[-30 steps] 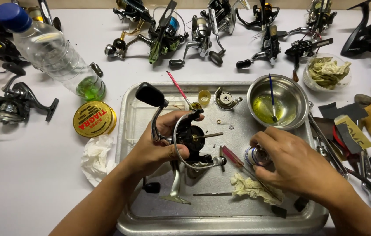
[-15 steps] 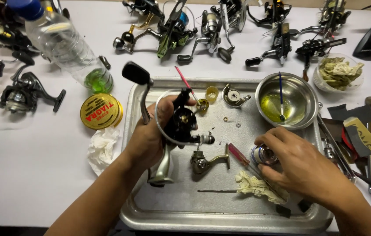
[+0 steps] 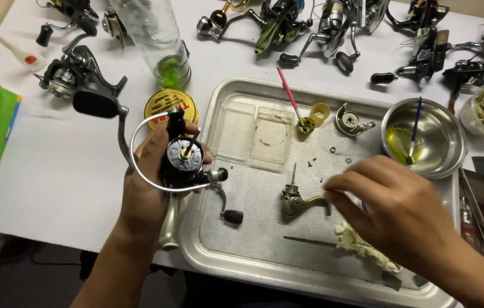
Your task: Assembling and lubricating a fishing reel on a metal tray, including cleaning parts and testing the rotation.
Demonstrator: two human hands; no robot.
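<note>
1. The left hand [image 3: 149, 191] held a black fishing reel [image 3: 182, 159] over the left edge of the metal tray [image 3: 253, 251]; the fingers were wrapped round the reel's body from behind, clamped on it, with the rotor face turned up toward the camera
2. The reel's wire bail [image 3: 139, 154] curved round its left side, and a handle with a black knob [image 3: 95, 103] stuck out to the upper left, above the white table [image 3: 59, 171]
3. A smaller crank arm with a dark knob [image 3: 232, 216] hung from the reel's right side, over the tray
4. The right hand [image 3: 396, 211] hovered over the tray's middle, palm down; its fingertips [image 3: 333, 191] were drawn together just beside a small metal reel part [image 3: 299, 202] lying on the tray. Whether they touched or pinched it could not be told
5. A crumpled rag [image 3: 362, 245] lay on the tray, partly under the right hand
6. Farther back on the tray: two clear plastic lids [image 3: 256, 134], a pink-handled brush [image 3: 289, 97] and a small round housing [image 3: 349, 120]
7. At the tray's right corner stood a steel bowl [image 3: 424, 142] holding yellow liquid and a blue-handled brush
8. On the table left of the tray: a yellow tin [image 3: 168, 104], a clear bottle [image 3: 153, 40] with green liquid at the bottom, and another reel [image 3: 71, 77]
9. More reels [image 3: 333, 23] lay in a row along the table's far edge
</note>
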